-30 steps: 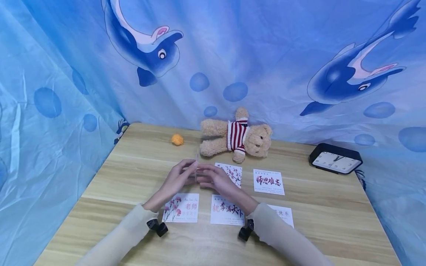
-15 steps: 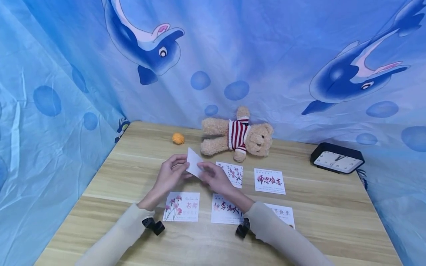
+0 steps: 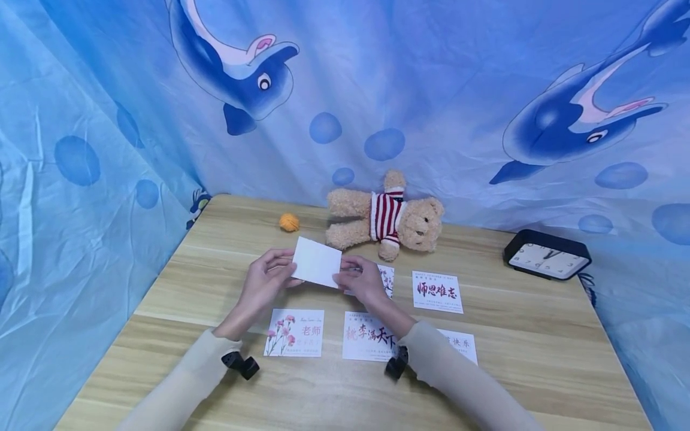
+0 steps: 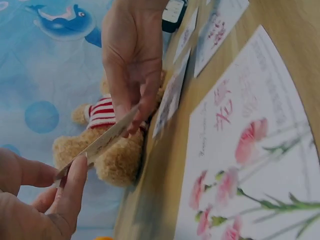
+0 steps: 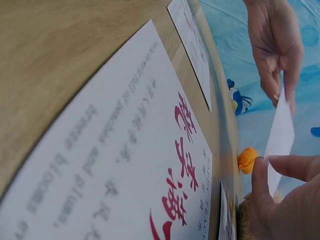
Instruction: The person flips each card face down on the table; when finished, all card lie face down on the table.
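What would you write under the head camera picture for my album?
Left hand and right hand hold a blank white card above a wooden table with greeting cards and a teddy bear.

Printed side of blank-backed white card (image 3: 317,261) faces away, unreadable. Blossom-printed white card (image 3: 386,279) mostly behind right hand (image 3: 362,281). Small print on flat cards illegible.

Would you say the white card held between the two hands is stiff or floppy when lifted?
Probably fairly stiff: the card stays flat though the left hand and right hand pinch only its ends. Likely light, since fingertips alone carry it. Its thin edge suggests it would bend if squeezed.
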Available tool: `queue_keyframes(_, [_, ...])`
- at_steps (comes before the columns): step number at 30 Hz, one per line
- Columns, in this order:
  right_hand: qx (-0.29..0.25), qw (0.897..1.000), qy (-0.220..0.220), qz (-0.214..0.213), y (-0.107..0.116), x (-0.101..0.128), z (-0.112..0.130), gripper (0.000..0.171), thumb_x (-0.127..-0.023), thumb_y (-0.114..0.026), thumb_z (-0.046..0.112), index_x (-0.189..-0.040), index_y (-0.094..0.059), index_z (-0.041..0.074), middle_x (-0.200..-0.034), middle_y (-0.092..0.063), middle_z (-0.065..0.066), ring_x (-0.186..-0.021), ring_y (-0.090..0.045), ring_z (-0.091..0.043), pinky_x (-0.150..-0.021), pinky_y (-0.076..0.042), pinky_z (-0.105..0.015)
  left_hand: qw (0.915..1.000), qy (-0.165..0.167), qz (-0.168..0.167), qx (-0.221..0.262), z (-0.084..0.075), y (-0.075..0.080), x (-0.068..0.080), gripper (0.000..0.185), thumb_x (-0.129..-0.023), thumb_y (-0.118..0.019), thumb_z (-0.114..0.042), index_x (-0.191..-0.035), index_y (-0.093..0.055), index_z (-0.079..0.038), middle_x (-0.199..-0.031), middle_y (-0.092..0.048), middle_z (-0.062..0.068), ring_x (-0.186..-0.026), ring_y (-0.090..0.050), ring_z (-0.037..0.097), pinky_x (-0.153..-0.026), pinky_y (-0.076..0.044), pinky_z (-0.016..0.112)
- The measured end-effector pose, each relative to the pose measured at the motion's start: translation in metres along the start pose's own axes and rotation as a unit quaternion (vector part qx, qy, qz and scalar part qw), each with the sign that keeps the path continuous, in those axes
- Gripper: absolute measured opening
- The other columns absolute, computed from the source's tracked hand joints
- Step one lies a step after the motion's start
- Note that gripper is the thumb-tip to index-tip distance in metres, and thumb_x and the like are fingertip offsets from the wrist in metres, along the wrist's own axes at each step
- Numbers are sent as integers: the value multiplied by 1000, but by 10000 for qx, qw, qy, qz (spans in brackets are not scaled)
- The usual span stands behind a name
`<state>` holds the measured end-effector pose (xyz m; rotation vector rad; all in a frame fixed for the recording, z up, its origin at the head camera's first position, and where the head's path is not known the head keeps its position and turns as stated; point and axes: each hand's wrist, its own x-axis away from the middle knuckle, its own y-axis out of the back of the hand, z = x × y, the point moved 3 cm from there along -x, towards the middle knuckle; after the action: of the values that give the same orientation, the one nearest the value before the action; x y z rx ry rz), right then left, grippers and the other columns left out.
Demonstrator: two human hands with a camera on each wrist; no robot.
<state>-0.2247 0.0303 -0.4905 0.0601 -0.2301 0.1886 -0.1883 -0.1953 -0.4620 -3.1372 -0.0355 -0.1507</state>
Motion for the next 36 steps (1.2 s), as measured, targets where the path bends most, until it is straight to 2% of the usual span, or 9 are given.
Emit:
queue_keyframes(5, [35, 10000, 16, 12, 2, -1, -2, 54, -86, -80, 0, -138, -63, 1, -121, -67, -19, -86, -73, -14, -81, -67, -38, 9992, 204, 10, -346, 7, 6, 1, 46, -98, -63, 6, -142, -53, 6, -125, -60, 25, -93, -71, 10, -88, -65, 29])
queue_keyframes(9, [102, 9999, 49, -1, 4, -2, -4, 53, -87, -79, -2, -138, -63, 1, -117, -67, -19, -85, -73, -13, -78, -67, -35, 9960, 192, 49, -873, 12, 9, 1, 48, -94, -68, 6, -141, -56, 7, -128, -63, 30, -96, -72, 13, -86, -64, 22])
queue_keyframes(15, [173, 9998, 1, -3, 6, -4, -4, 58, -85, -78, -7, -140, -61, -1, -109, -68, -16, -76, -71, -11, -72, -67, -29, 9838, 320, -9, -1765, 19, 11, -3, 49, -90, -75, 1, -138, -62, 0, -128, -70, 23, -110, -73, 26, -84, -57, 11])
queue_keyframes(20, [422, 9991, -68, 14, 6, -6, -5, 62, -83, -80, -8, -142, -61, 0, -106, -69, -16, -73, -70, -11, -71, -67, -29, 9768, 273, -18, -2122, 20, 11, -7, 47, -90, -75, 0, -136, -64, 1, -124, -72, 22, -110, -73, 30, -82, -57, 12])
queue_keyframes(26, [779, 9967, -230, 81, 2, -6, -5, 66, -83, -82, -4, -145, -59, 4, -105, -69, -15, -73, -70, -13, -74, -67, -29, 9713, 251, -19, -2365, 22, 13, -11, 48, -89, -75, 1, -136, -64, 3, -121, -72, 22, -104, -73, 25, -80, -56, 11])
queue_keyframes(31, [1210, 9926, 57, 106, 0, -7, -2, 65, -82, -83, -2, -143, -60, 2, -101, -72, -16, -71, -70, -13, -70, -67, -28, 9668, 167, 9, -2550, 22, 14, -13, 46, -88, -76, 1, -133, -66, 3, -116, -72, 20, -96, -73, 19, -78, -56, 11])
queue_keyframes(36, [1632, 9856, 395, 184, 0, -8, -1, 63, -83, -84, 2, -141, -61, -1, -96, -75, -16, -65, -72, -14, -64, -66, -27, 9609, 114, 41, -2767, 24, 15, -15, 47, -87, -77, 1, -132, -66, 3, -114, -73, 19, -96, -74, 22, -80, -59, 16])
